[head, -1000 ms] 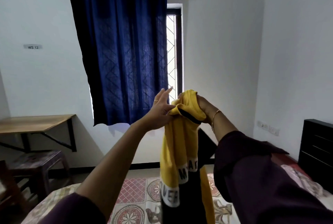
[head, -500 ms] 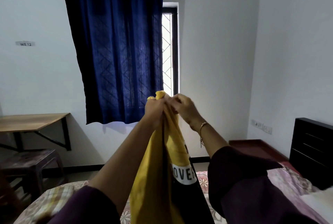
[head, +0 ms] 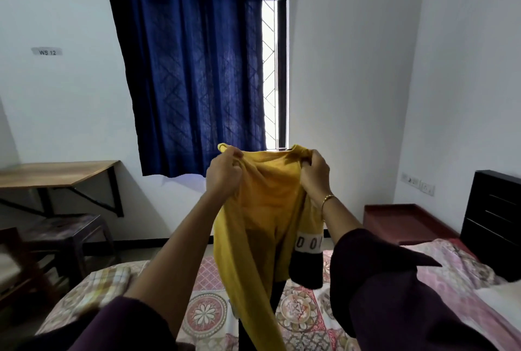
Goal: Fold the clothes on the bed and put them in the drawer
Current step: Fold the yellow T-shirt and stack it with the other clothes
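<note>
- White walls close the room ahead of us, with a wooden wall desk [head: 53, 174] and a dark stool [head: 66, 233] at the far left, and a blue curtain [head: 191, 68] covering most of the window.
- Our left hand [head: 224, 173] has its fingers curled round one top corner of the yellow garment [head: 262, 209], bunching the cloth in the fist.
- Between our hands the garment is stretched at its top edge and hangs down, with its lower part reaching the patterned bedspread [head: 208, 314]; we judge it not yet folded. One strip of yellow trails low and twisted, so a fold laid now could trap a crease or a turned sleeve.
- Our right hand [head: 314, 174] grips the other top corner, fingers wrapped over the fabric. A black part with a white lettered band [head: 308, 243] hangs below that wrist; if it stays doubled behind, the fold may come out lopsided.
- Both grips are bunched, not flat pinches; either corner could slip and drop the garment in a heap.
- At far right stands a dark headboard [head: 492, 212]; we cannot see any drawer.
</note>
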The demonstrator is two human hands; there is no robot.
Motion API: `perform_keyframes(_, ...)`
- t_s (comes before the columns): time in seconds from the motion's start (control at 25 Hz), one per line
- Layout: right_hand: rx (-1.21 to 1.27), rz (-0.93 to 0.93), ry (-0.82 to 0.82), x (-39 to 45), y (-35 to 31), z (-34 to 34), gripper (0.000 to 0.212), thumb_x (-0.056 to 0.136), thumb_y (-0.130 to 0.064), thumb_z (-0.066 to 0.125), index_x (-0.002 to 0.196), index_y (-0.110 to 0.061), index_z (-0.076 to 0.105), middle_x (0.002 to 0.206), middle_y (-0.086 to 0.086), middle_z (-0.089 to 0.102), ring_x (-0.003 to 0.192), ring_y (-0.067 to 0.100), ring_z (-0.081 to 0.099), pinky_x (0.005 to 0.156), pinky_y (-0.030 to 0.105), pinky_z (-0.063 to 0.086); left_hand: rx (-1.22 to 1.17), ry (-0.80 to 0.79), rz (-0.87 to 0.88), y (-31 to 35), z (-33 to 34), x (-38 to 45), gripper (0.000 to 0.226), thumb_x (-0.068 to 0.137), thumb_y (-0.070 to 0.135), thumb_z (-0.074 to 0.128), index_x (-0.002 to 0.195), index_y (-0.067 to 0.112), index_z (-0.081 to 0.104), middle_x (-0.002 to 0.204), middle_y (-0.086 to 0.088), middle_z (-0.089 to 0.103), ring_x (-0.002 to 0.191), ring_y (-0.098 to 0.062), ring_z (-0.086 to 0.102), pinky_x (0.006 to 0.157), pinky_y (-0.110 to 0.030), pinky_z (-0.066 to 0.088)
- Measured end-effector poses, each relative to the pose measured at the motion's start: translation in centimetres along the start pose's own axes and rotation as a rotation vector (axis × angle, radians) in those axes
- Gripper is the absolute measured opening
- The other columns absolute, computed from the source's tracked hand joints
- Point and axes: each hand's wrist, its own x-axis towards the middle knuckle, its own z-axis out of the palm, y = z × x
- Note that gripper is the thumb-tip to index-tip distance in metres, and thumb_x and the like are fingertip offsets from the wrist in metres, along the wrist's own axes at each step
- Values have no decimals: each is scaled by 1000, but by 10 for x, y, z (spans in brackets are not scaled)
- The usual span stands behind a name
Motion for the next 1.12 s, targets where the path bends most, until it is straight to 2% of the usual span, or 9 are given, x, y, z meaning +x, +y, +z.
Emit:
perform_keyframes(0.2,150,-121,219,-9,-13,-6,23,97,0,36,108,1,56,91,5,56,69,-2,47,60,4,39,156,348,85,5,-17,-10,21,94,13,41,91,11,62,79,0,58,66,-12,46,52,-17,27)
perform_keyframes(0.4,136,-131,412,25,-40,-21,23,98,-8,38,104,-2,60,89,-1,56,75,5,51,65,5,40,83,438,0,35,-41,32,32,87,21,46,56,15,46,55,5,40,51,-7,34,49,-24,26)
perform_keyframes(0.52,-38,-120,444,54,-12,-20,22,95,-8,42,95,-1,62,83,3,58,74,13,51,64,21,38,62,210,-53,8,-19,68,29,88,18,42,63,15,56,68,1,53,64,-16,45,67,-28,39)
perform_keyframes(0.64,-272,-66,280,82,68,2,21,92,-8,45,89,-1,64,87,13,66,79,27,59,62,28,37,99,-36,-194,-63,46,96,23,91,17,42,105,17,60,103,0,57,98,-25,52,91,-38,41)
perform_keyframes(0.72,-438,67,71,88,140,17,21,91,-7,48,92,0,67,94,21,67,88,35,61,63,28,36,44,-220,-308,-118,90,93,32,89,24,51,120,14,50,105,-3,48,99,-22,48,85,-32,38)
perform_keyframes(0.84,-641,308,-264,80,268,43,27,87,-7,50,107,-8,69,107,22,66,103,38,60,80,35,50,168,-588,-384,-214,162,66,35,77,35,58,95,6,64,90,-12,56,84,-19,49,64,-27,34)
perform_keyframes(0.92,-758,398,-428,66,349,66,28,87,-7,48,105,-10,69,108,20,66,106,40,57,85,38,50,234,-761,-473,-273,206,46,17,86,17,61,90,2,67,85,-12,58,78,-20,52,60,-26,36)
perform_keyframes(1.04,-860,452,-504,54,435,96,25,89,-9,45,103,-10,66,114,20,62,106,39,55,82,36,46,173,-948,-658,-337,253,34,9,91,6,53,87,6,61,75,-6,51,65,-14,47,55,-22,38)
perform_keyframes(1.12,-773,548,-439,62,474,121,26,89,-7,44,105,-9,65,118,24,57,104,39,56,84,38,45,30,-859,-762,-371,286,46,16,92,-2,48,83,4,59,71,-7,50,62,-15,46,55,-23,41)
